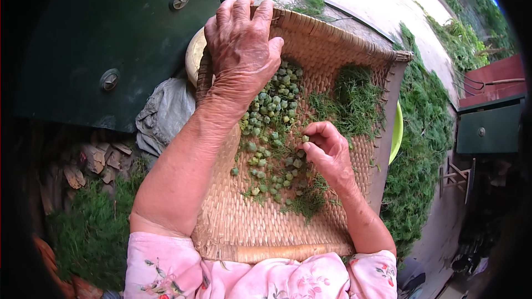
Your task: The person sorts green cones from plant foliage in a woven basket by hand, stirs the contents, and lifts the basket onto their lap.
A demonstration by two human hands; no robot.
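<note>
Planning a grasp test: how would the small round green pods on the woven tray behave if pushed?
The small round green pods probably roll easily, being rounded and loose on the woven tray. Likely light: the right hand pinches one with fingertips. Feathery green sprigs may snag them.

We see the pods (pixel 271 127) piled in the middle of the woven tray (pixel 260 227), feathery sprigs (pixel 352 99) to their right (more lie beyond the tray's right edge), a crumpled cloth (pixel 163 113) left of it.

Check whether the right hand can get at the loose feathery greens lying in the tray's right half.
Probably yes. The right hand rests on the woven tray among the small green pods, and the feathery greens lie just beyond it with nothing between. The left hand sits at the far rim, out of the way.
</note>
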